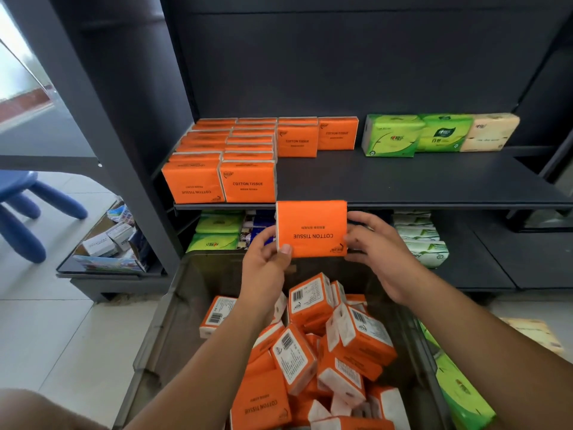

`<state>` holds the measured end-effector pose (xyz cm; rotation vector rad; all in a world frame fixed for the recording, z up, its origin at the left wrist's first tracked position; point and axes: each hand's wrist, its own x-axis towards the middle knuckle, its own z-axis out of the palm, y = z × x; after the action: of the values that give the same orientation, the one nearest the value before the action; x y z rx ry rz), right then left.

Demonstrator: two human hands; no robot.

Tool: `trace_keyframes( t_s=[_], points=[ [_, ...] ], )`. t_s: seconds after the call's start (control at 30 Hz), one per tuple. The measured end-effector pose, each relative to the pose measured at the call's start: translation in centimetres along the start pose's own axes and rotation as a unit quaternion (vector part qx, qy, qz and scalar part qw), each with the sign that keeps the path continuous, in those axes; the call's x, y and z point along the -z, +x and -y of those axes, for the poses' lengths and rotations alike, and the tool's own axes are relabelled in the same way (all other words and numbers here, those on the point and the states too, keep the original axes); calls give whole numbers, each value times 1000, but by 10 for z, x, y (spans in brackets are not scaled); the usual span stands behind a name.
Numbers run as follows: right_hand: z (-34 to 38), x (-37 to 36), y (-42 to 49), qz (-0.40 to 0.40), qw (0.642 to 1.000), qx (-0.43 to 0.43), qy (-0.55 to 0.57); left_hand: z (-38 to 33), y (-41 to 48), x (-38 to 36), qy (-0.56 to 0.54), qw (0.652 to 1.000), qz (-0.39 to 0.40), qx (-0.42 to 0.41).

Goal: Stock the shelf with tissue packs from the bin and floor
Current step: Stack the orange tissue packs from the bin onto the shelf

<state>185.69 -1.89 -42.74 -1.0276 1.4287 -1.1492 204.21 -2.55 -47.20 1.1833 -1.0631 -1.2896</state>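
Both hands hold one orange tissue pack [311, 228] upside down just below the shelf's [403, 178] front edge — left hand [267, 259] pinching its left side, right hand [376, 243] clamped on its right. I'd turn it upright first, then seat it beside the front orange rows [220, 169], above the bin [173, 321].

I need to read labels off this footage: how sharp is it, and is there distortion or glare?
Head view: the wide-angle lens splays the shelf uprights; the orange pack held by the left hand and right hand reads sharply, print upside down; the window at upper left is blown out; the bottom-left corner is blurred.
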Motion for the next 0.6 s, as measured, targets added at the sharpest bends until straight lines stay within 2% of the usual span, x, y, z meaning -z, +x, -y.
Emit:
trace_keyframes(
  t_s=[0.17, 0.3, 0.47, 0.6],
  points=[
    [6, 4, 3, 1, 999, 30, 9, 2, 2, -1, 29, 999, 1, -24],
    [6, 5, 9, 9, 999, 46, 6, 3, 4, -6, 19, 999, -3, -27],
    [2, 6, 15, 50, 996, 68, -17, 1, 9, -13, -44, 999, -21, -8],
    [-1, 3, 23, 48, 996, 77, -23, 2, 14, -16, -23, 1000, -12, -5]
  ],
)
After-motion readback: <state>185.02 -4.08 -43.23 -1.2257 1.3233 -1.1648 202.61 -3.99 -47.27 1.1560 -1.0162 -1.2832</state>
